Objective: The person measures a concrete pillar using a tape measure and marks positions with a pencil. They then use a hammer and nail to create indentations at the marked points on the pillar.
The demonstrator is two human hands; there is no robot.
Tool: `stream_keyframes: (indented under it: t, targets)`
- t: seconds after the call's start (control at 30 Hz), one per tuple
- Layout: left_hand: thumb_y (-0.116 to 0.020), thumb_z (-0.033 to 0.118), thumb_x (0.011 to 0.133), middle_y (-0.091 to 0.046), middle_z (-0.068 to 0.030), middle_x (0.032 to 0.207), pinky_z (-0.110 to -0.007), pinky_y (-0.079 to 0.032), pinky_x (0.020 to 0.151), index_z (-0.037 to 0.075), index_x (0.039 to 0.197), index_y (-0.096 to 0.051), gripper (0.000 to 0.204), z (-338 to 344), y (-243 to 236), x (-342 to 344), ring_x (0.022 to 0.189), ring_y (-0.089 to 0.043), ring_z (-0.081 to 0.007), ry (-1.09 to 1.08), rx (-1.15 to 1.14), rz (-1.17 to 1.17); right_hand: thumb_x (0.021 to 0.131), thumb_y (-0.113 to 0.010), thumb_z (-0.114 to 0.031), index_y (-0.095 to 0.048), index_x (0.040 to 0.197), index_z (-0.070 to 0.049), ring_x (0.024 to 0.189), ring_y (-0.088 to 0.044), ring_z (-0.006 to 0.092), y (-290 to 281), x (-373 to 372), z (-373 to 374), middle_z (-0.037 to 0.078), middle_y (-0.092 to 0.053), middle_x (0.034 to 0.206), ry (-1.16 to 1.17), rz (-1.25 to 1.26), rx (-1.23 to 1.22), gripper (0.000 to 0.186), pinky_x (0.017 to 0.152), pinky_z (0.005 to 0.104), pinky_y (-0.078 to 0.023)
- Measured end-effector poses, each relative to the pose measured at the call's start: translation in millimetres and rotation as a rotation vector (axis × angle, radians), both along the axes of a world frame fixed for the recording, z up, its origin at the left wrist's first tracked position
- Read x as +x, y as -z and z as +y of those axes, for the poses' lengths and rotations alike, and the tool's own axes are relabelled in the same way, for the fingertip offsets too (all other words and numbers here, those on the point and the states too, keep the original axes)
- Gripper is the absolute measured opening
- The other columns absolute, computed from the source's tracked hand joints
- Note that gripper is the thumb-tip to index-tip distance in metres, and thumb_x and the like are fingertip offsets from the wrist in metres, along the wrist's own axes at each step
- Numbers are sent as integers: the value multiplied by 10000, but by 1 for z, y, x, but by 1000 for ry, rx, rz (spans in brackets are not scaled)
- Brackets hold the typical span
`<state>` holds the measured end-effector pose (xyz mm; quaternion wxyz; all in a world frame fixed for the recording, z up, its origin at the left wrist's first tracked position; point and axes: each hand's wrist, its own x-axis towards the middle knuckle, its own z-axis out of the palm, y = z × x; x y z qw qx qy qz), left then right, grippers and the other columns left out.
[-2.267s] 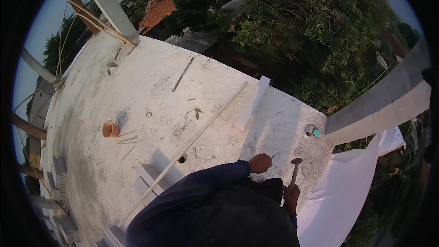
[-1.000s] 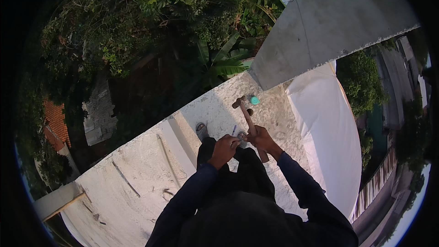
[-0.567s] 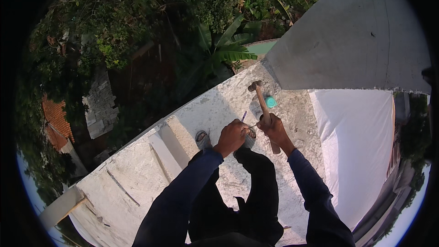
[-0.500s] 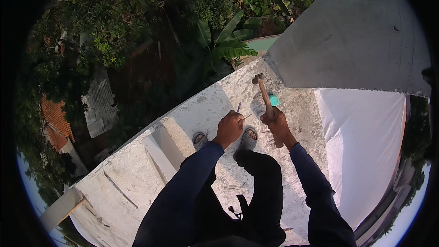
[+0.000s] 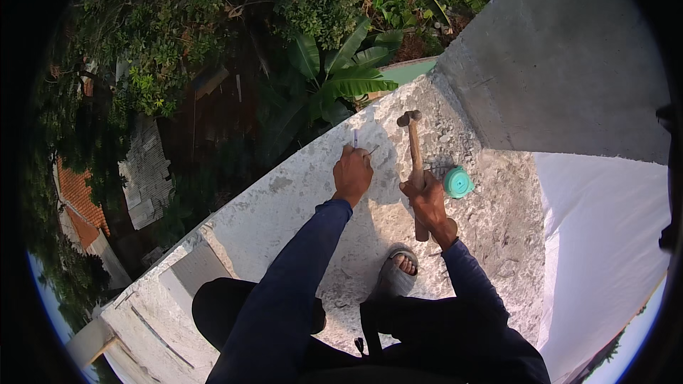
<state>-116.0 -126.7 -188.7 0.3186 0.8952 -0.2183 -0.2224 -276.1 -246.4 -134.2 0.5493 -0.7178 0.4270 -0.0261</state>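
My left hand [image 5: 352, 176] is closed, with a slim white-and-purple pen [image 5: 356, 137] standing up out of its fingers. A thin nail [image 5: 373, 149] juts out beside the pen from the same grip. My right hand [image 5: 428, 204] is wrapped round the wooden handle of a hammer [image 5: 415, 146]. The hammer's dark metal head points away from me, over the rough pale concrete slab [image 5: 491, 242]. Just right of the hammer lies a round turquoise thing [image 5: 458, 182] whose kind I cannot make out.
The slab's far edge [image 5: 245, 199] drops off toward trees and lower roofs [image 5: 146, 174]. A grey wall [image 5: 562, 64] rises at the far right, with a white sheet [image 5: 605, 242] below it. A pale block [image 5: 196, 270] lies at the left, and my sandalled foot [image 5: 398, 270] rests on the slab.
My view and body have moved toward the slab's far corner. My left hand has shifted away from me and toward the edge. Both hands keep their holds, and the turquoise thing shows more fully.
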Motion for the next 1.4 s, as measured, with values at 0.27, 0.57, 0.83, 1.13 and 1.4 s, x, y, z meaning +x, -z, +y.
stream_keyframes:
  t: [0.27,0.57,0.83,1.13,1.4]
  targets:
    - [-755,137,861,-693,-174,977,-455,-545,824,43,928,-774,117,-5,19,14,905,-699,-366,-22,-35,-12,865,-786,-204,-609,933,11,616,-595,129,18,7,23,67,-630,733,37,-48,-92,287,567,317,-492]
    - [-769,137,847,-694,-147,971,-450,-554,779,59,941,-765,123,-1,26,14,872,-698,-360,-53,-73,-26,848,-796,-214,-609,908,26,639,-656,234,26,-8,42,150,-680,742,52,79,2,310,598,392,-515]
    - [-698,84,879,-611,-130,975,-498,-530,782,89,996,-713,118,6,22,10,893,-672,-380,121,-21,-77,853,-790,-200,-613,936,38,636,-668,244,29,-8,46,161,-686,743,40,65,-65,308,589,393,-519]
    - [-752,107,850,-698,-168,961,-462,-540,808,69,917,-778,81,2,26,20,872,-692,-359,-53,-91,-55,864,-784,-196,-604,938,30,612,-677,255,38,-11,46,163,-681,720,8,47,-131,298,564,397,-515]
    - [-791,157,830,-746,-166,863,-444,-565,753,44,859,-783,117,5,17,39,797,-720,-356,-4,-122,140,894,-767,-213,-598,955,29,572,-659,272,31,-16,46,162,-649,677,-33,95,-173,302,545,401,-500]
